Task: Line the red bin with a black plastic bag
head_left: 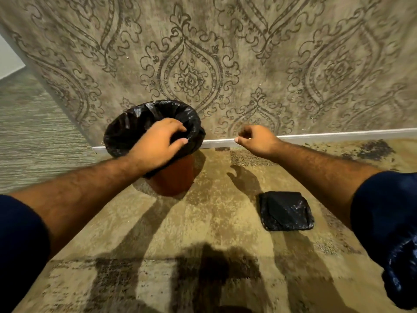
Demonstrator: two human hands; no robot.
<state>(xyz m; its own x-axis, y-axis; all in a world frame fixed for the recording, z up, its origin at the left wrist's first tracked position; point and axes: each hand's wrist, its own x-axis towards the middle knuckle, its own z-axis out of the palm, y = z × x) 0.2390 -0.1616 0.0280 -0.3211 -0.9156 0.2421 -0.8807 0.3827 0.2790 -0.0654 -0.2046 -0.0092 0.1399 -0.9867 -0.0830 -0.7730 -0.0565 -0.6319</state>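
Room: patterned wallpaper above a white skirting; mottled beige carpet below.
Bin: red bin stands on the carpet against the wall, black plastic bag already folded over its rim.
Left hand: left hand rests on the near rim, fingers curled into the bag's mouth, pressing the film.
Right hand: right hand hovers beside the bin, fingers loosely curled, empty.
Spare: folded black bags lie well apart.
Advice: probably smooth the overhang evenly and push the slack down without tearing.
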